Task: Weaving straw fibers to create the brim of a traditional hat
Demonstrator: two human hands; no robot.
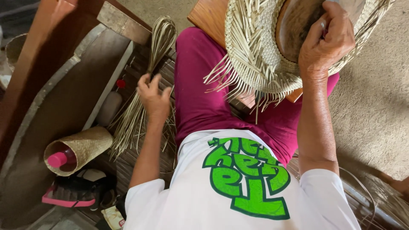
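The right hand (326, 40) clamps the half-woven straw hat (255, 55) on its wooden block (294, 30) over the lap, while the left hand (153, 96), fingers loosely apart, reaches into the straw bundle (140, 102) beside the thigh. Picking fresh strands seems in hand; it calls for pinching one free.

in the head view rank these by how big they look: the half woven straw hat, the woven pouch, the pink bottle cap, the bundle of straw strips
1. Half woven straw hat, held by the right hand; it is closest to the camera, which inflates it.
2. Bundle of straw strips, under the left hand.
3. Woven pouch.
4. Pink bottle cap.
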